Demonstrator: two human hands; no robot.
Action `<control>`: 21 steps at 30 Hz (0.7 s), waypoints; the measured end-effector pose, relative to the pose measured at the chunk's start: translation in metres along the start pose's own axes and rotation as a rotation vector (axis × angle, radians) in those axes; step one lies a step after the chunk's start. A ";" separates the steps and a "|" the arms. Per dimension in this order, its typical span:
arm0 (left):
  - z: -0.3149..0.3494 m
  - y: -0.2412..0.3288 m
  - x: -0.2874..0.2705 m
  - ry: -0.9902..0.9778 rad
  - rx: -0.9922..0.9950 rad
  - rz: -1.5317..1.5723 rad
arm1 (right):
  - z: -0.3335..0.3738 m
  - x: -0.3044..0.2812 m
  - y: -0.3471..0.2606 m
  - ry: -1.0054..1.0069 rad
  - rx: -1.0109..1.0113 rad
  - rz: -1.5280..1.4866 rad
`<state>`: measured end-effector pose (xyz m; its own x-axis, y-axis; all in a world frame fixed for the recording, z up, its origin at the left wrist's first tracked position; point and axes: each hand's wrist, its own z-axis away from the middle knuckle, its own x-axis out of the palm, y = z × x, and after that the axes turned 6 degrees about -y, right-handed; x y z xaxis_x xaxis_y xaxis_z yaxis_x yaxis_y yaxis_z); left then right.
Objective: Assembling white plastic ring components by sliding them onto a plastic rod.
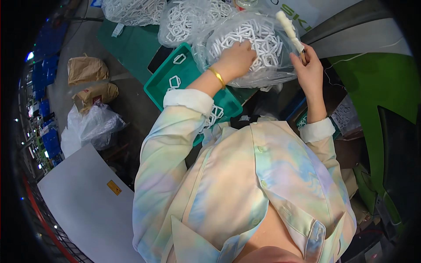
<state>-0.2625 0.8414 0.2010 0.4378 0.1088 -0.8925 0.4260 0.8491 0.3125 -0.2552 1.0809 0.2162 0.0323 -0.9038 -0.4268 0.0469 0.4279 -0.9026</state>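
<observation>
At the upper centre of the frame, the left hand [238, 58] reaches into a clear bag [265, 79] of white link-shaped pieces [268, 43]; its fingers curl down among them, so I cannot tell whether it grips one. The bag's mouth lies spread wide, which seems to give easy access. Toward the upper right, the right hand [310, 65] grips a cream-coloured stick [288, 28] near its lower end, probably to leave its length free. Below the left forearm, a green tray [186, 72] holds loose pieces, apparently kept within close reach.
</observation>
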 end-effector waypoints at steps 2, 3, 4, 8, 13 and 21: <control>-0.021 -0.009 0.001 0.147 -0.079 0.100 | 0.004 -0.003 -0.002 0.001 0.034 0.036; -0.033 -0.015 0.002 0.144 -0.069 0.098 | 0.004 -0.003 0.000 0.011 0.039 0.037; -0.042 -0.020 0.000 0.308 -0.142 -0.005 | 0.005 -0.005 0.002 0.008 0.031 0.014; -0.060 -0.014 0.008 0.490 -0.328 -0.079 | 0.006 -0.004 -0.003 -0.010 0.016 -0.002; -0.027 0.012 0.033 0.264 -0.133 -0.091 | 0.003 -0.009 -0.004 -0.014 0.042 0.090; 0.003 -0.012 0.004 0.174 -0.301 -0.162 | 0.012 -0.014 -0.005 -0.017 0.082 0.213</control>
<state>-0.2630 0.8297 0.1942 0.2317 0.0246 -0.9725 0.2158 0.9735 0.0761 -0.2441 1.0916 0.2278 0.0667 -0.7930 -0.6056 0.1182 0.6090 -0.7843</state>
